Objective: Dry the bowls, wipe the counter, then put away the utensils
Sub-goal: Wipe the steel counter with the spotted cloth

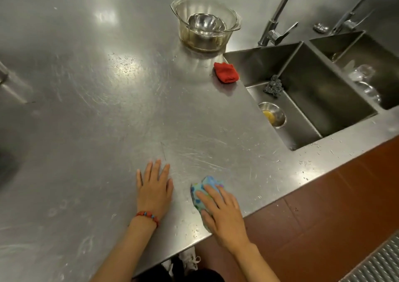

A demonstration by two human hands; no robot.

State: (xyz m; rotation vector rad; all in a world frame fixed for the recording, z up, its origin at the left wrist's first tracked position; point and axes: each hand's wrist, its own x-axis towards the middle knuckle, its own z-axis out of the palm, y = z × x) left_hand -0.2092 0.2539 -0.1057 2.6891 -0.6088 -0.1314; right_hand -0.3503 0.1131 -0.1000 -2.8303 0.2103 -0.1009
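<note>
A clear glass bowl point(206, 23) stands upright at twelve o'clock on the scratched stainless-steel counter point(97, 109), a smaller steel bowl point(206, 25) nested inside. A crumpled blue-green patterned cloth point(206, 190) (partly covered) lies at six o'clock near the front edge.

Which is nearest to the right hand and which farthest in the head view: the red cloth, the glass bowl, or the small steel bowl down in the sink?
From the right hand, which presses a blue cloth:
1. Small steel bowl, in the sink, up and right.
2. Red cloth, at the sink's corner.
3. Glass bowl, farthest back on the counter.
</note>
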